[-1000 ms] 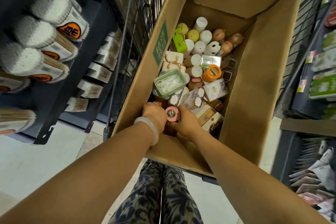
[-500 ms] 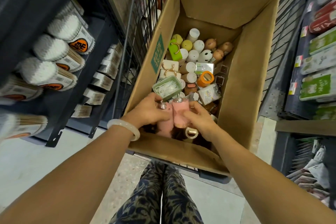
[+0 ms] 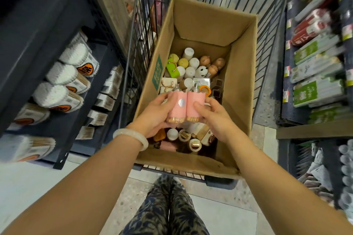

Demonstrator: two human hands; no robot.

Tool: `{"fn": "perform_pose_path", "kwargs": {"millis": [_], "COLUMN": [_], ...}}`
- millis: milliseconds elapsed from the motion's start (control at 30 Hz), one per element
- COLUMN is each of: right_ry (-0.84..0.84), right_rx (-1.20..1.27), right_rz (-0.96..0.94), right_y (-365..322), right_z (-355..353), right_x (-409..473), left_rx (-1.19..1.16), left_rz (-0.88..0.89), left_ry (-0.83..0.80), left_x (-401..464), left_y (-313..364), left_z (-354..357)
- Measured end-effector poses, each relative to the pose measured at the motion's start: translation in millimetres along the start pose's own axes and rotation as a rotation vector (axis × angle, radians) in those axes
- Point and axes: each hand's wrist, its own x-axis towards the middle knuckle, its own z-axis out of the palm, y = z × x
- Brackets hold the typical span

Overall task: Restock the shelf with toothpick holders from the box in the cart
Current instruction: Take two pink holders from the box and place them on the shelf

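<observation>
Left hand (image 3: 152, 115) and right hand (image 3: 216, 118) each wrap a grip round a pink toothpick holder (image 3: 176, 107), the pair (image 3: 195, 105) pressed side by side above the near end of the cardboard box (image 3: 242, 89) in the cart (image 3: 267, 47)

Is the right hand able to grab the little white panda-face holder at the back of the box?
Probably not yet. The right hand grips a pink cylindrical toothpick holder, so it is busy. Nothing covers the white panda-face holder in the open cardboard box.
</observation>
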Motion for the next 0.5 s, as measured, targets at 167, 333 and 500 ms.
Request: {"fn": "perform_pose_path", "kwargs": {"millis": [167,333,500], "right_ry": [-0.022,-0.014,-0.027], "right_rx": [0.022,0.040,0.006], "right_rz": [-0.090,-0.198,-0.341], "right_y": [-15.6,-32.2,-53.0], "right_z": [2.3,6.3,10.3], "right_x": [-16.4,-40.7,-69.7], "left_rx": [0.113,0.159,0.169], "left_rz": [0.101,0.199,0.341], "left_ry": [-0.079,-0.087,0.022], "left_x": [-13.6,-36.4,-70.7], "left_y": [11.1,23.2,28.7], "left_z": [-0.2,2.2,6.7]}}
